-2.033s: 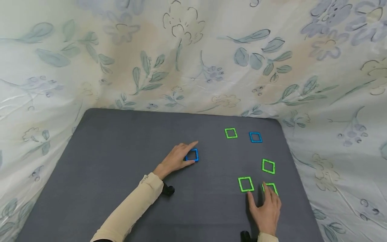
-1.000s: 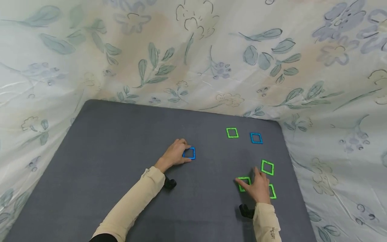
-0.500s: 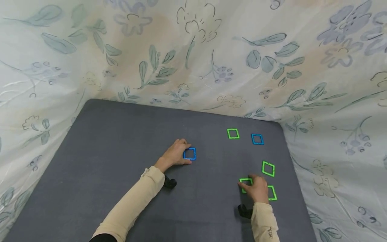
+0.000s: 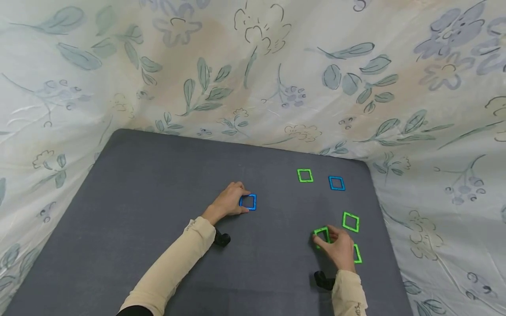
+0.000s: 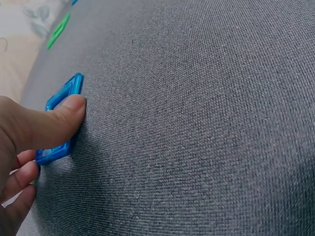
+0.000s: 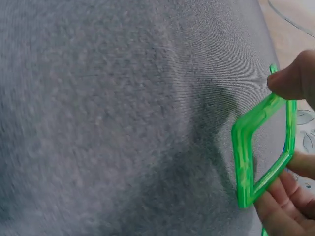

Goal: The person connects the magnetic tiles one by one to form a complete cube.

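Note:
Near the middle of the dark mat, my left hand (image 4: 228,201) holds a blue open square magnetic tile (image 4: 254,202) across its sides between thumb and fingers. In the left wrist view the thumb lies along one edge of this blue tile (image 5: 78,83), which is low over the cloth. My right hand (image 4: 342,251) pinches a green open square magnetic tile (image 6: 242,162) by opposite edges, thumb on one side and fingers on the other. That green tile is tilted up off the mat and throws a shadow on it. Another green tile (image 4: 358,254) is partly hidden behind the right hand.
On the right of the dark mat (image 4: 158,175) lie a green tile (image 4: 345,220) and, farther back, another green tile (image 4: 305,170) beside a blue tile (image 4: 337,177). A flowered cloth (image 4: 189,44) rises behind the mat and along its sides.
My right hand has moved left from the rightmost green tile to its neighbour, gripped it and tilted it up. The left hand has closed on the blue tile and drawn it slightly left.

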Demonstrator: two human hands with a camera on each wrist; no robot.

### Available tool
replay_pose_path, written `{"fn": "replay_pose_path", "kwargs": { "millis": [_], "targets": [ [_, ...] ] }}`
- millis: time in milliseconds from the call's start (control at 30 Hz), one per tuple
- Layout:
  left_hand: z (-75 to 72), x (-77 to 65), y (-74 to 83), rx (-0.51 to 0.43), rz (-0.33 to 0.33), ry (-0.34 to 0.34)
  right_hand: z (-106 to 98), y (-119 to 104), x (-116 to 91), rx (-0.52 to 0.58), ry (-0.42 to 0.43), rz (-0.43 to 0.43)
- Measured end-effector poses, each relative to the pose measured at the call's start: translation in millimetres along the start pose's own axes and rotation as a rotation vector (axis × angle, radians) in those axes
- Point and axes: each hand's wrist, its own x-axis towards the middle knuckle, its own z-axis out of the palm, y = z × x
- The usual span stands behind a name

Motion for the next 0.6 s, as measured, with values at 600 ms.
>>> {"fn": "replay_pose_path", "kwargs": {
  "millis": [600],
  "targets": [
    [2.5,-4.2,3.8,0.017,-0.027,0.01,57.4,-94.8,59.6,0.347,-0.275,-0.512]
  ]
}}
